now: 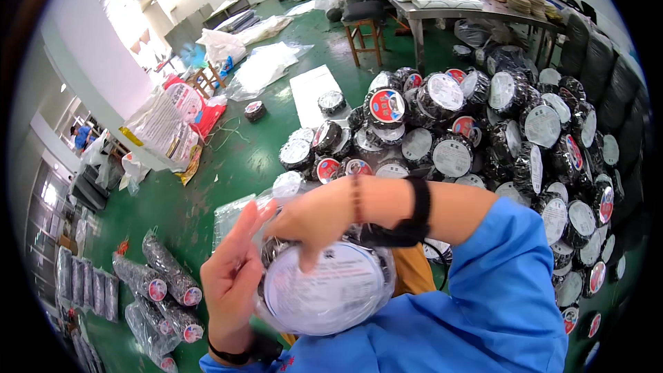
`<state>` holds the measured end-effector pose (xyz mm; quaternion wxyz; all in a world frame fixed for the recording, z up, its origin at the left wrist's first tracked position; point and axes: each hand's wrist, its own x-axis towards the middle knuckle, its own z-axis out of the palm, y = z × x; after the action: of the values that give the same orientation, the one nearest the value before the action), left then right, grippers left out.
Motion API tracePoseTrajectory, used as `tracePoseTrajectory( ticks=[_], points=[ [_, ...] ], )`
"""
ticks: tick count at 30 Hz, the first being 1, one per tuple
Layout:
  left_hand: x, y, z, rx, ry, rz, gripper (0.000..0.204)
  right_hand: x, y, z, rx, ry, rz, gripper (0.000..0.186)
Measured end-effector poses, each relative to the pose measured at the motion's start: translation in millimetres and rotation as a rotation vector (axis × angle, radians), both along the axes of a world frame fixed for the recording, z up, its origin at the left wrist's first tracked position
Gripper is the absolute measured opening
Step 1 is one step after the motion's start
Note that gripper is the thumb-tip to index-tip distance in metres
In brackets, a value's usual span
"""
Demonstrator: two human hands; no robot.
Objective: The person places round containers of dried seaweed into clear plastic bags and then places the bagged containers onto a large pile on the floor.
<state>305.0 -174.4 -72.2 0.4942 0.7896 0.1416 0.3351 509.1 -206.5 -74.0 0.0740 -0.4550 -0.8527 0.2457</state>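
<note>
Against my body, in my lap, is a round pack [324,290] in clear plastic, with a white printed label on the end facing me. My left hand [235,273] is upright along the pack's left side, its fingers stretched upward. Reaching in from the right, my right hand [311,217] bends over the pack's top edge. Its thumb points down over the label; motion blur smears the hand, and its other fingers are partly hidden.
A large heap of black round packs [452,157] with white or red labels spreads ahead and right. Long wrapped rolls [173,269] lie on the green floor at left. Farther off stand a stool [362,27], a metal table [414,17] and printed sacks [166,124].
</note>
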Motion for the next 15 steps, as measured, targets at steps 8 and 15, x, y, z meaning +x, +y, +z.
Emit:
tracePoseTrajectory(
  ticks=[8,15],
  points=[
    [-1.1,17.1,2.4,-0.23,-0.306,0.001,0.069,-25.9,-32.4,-97.9,0.307,-0.152,-0.145,0.077],
    [5.4,16.4,4.3,-0.083,-0.208,0.255,0.06,73.1,-124.0,-84.6,1.201,0.423,-0.943,0.061]
  ],
)
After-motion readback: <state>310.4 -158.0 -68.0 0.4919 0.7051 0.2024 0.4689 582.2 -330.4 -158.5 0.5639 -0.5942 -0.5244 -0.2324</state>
